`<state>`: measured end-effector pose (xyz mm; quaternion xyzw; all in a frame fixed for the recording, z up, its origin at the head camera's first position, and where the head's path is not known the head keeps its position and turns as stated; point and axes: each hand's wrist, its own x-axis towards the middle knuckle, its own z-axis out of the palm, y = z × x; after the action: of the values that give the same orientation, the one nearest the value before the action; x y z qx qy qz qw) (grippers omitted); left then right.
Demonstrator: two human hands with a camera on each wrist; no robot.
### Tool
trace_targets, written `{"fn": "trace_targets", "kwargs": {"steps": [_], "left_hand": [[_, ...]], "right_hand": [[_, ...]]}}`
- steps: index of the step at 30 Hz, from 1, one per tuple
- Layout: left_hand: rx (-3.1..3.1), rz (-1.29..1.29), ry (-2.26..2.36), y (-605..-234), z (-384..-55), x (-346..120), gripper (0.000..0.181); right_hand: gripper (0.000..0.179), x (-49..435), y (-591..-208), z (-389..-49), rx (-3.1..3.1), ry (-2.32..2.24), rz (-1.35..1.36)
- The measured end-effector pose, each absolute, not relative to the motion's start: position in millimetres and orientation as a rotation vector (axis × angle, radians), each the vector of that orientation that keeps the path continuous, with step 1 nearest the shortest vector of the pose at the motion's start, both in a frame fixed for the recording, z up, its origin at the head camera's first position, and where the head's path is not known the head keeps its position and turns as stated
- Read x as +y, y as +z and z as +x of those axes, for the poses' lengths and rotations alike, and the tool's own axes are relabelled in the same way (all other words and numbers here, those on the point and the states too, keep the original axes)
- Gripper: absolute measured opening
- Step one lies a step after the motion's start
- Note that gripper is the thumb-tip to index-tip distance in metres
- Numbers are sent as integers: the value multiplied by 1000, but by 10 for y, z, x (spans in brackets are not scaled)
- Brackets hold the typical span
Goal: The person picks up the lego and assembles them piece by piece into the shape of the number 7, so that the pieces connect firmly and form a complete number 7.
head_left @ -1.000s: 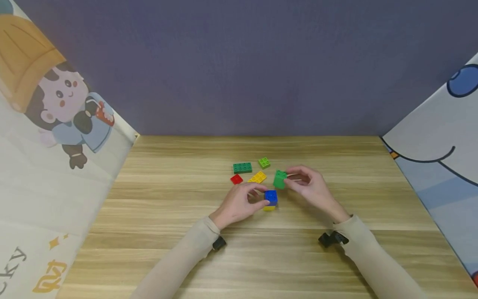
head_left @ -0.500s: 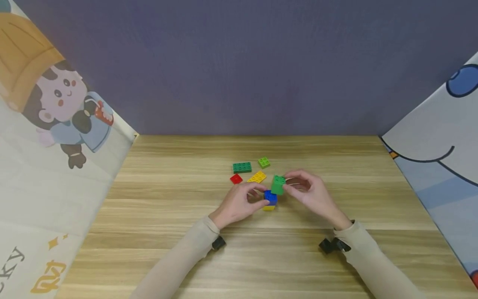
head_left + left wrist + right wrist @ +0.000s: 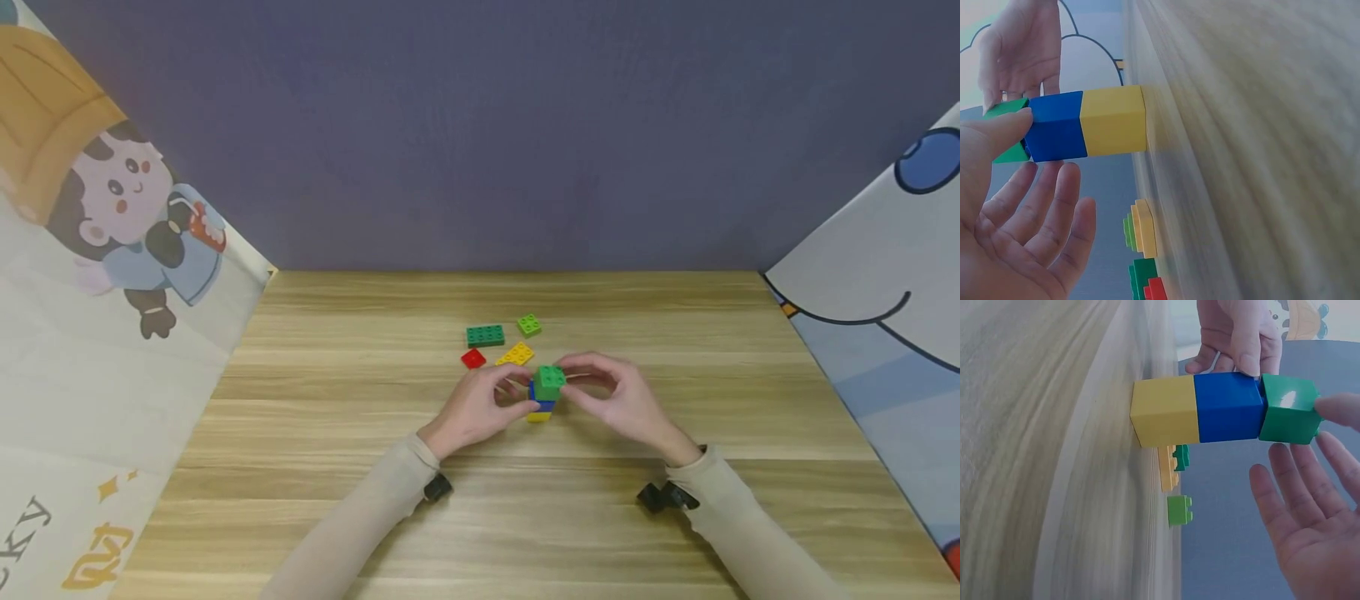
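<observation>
A yellow block (image 3: 1165, 411) stands on the table with a blue block (image 3: 1229, 407) stacked on it. My left hand (image 3: 474, 410) pinches the blue block from the left, thumb in front and fingers behind. On top sits a green block (image 3: 550, 382), pinched from the right between the thumb and fingers of my right hand (image 3: 618, 402). In the right wrist view the green block is slightly tilted, with a thin dark gap between it and the blue one.
Behind the stack lie a dark green brick (image 3: 485, 336), a light green brick (image 3: 529, 325), a red piece (image 3: 473, 358) and a flat yellow brick (image 3: 517, 354). A dark wall (image 3: 517, 150) rises at the back edge of the wooden table (image 3: 337, 350).
My right hand has brought the green block left and toward me, from beside the stack to on top of the blue block. My left hand has kept its place on the blue block.
</observation>
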<state>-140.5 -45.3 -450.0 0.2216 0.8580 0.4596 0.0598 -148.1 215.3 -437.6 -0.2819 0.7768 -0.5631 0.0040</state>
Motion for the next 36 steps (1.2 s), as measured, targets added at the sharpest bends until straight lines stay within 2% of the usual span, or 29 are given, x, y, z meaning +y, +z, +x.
{"fn": "trace_targets", "kwargs": {"steps": [22,36], "left_hand": [[2622,688,1391,-4500,-1384,-439,43],[2639,736,1394,-4501,-1402,-438,45]], "right_hand": [[33,2020,-4405,-1423,2549,-1751,-888],[34,2020,-4458,-1453,2586,-1731,-1037]]}}
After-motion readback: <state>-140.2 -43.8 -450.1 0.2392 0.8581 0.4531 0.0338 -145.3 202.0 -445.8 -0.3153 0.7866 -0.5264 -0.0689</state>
